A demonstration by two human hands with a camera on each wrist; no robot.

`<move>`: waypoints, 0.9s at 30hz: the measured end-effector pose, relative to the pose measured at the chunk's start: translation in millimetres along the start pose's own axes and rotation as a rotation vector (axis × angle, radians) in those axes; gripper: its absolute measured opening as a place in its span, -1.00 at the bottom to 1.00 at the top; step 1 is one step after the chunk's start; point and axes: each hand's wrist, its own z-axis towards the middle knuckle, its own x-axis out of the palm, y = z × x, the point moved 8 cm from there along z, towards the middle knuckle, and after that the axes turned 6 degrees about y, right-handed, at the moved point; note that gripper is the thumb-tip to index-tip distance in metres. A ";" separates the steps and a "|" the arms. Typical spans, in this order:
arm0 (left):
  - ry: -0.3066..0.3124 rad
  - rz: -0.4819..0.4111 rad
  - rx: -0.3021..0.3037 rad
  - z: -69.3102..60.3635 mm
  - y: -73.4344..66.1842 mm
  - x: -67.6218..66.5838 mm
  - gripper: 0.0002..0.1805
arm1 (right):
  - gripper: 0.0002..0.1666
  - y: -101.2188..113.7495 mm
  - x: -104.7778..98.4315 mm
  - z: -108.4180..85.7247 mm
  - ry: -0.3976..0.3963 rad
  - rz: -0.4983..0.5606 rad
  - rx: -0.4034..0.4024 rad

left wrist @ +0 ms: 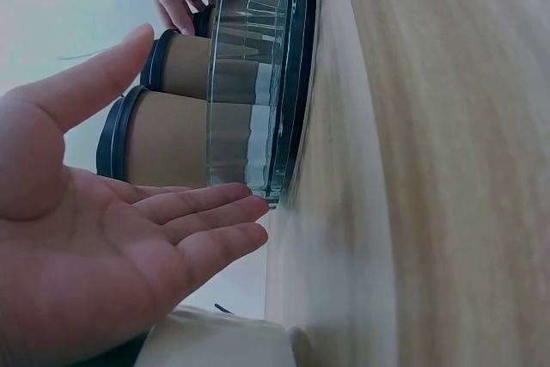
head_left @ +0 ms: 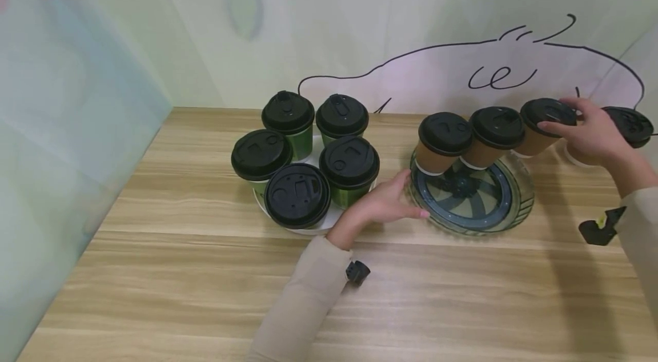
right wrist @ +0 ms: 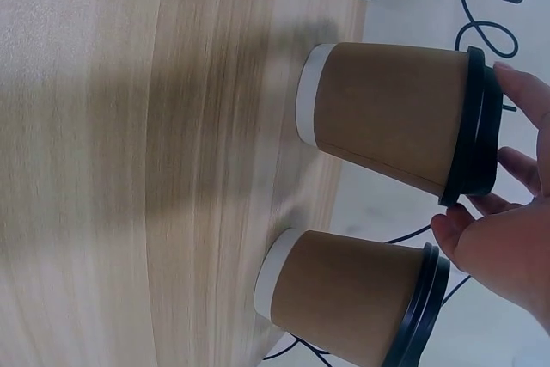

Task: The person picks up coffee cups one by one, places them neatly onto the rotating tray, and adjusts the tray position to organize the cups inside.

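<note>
My left hand (head_left: 388, 202) reaches to the left rim of a round clear tray (head_left: 525, 202), its fingers extended at the wall in the left wrist view. Two brown paper cups with black lids, a left one (head_left: 437, 160) and a right one (head_left: 484, 155), stand in the tray's back part. Right of them, my right hand (head_left: 596, 128) holds another brown cup (right wrist: 391, 113) by its black lid (right wrist: 473, 126), thumb and fingers at the lid's edges. One more brown cup (right wrist: 339, 298) stands beside it, partly hidden by that hand in the head view.
On the left, a round white tray (head_left: 313, 230) bears several green cups (head_left: 302, 142) with black lids. A wall (head_left: 329, 25) with line drawings rises behind the wooden table (head_left: 205, 293). Small black devices (head_left: 358, 272) sit at both wrists.
</note>
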 end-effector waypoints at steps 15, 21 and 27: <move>-0.002 0.018 0.000 -0.2 -1.4 0.3 0.00 | 0.19 4.7 1.5 -2.0 -0.010 -0.006 -0.010; -0.002 0.012 -0.007 0.1 -0.7 0.4 0.00 | 0.11 52.9 -8.7 -37.6 -0.034 0.015 -0.008; -0.001 0.014 -0.010 0.3 -0.2 0.8 0.00 | 0.02 105.8 -17.0 -79.1 -0.026 0.025 -0.022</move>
